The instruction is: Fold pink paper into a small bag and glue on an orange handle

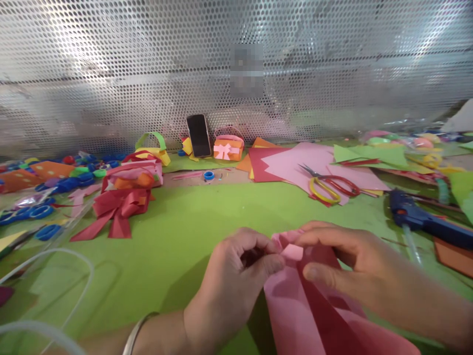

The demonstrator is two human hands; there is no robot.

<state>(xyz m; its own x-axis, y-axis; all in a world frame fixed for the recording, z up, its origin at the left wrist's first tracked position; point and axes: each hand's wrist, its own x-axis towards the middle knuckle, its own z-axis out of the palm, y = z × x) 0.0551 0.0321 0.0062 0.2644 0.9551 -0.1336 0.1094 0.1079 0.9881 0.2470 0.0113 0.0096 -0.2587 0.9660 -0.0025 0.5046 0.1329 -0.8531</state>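
Observation:
A folded pink and red paper piece (295,305) stands at the lower right of the middle, its long strips running down toward me. My left hand (240,276) pinches its upper left edge between thumb and finger. My right hand (340,266) grips the upper right side, thumb on the red face and fingers behind. Between the fingertips a small light pink paper tab (292,252) sticks out near the top. The hands partly cover the upper fold, so how its layers join cannot be seen.
A blue glue gun (424,217) lies at the right. Scissors with red and yellow handles (332,189) rest on pink paper sheets (295,160). Left are a red paper bow (120,209) and a white cord (86,266). A phone (198,135) leans by a small orange paper bag (229,148).

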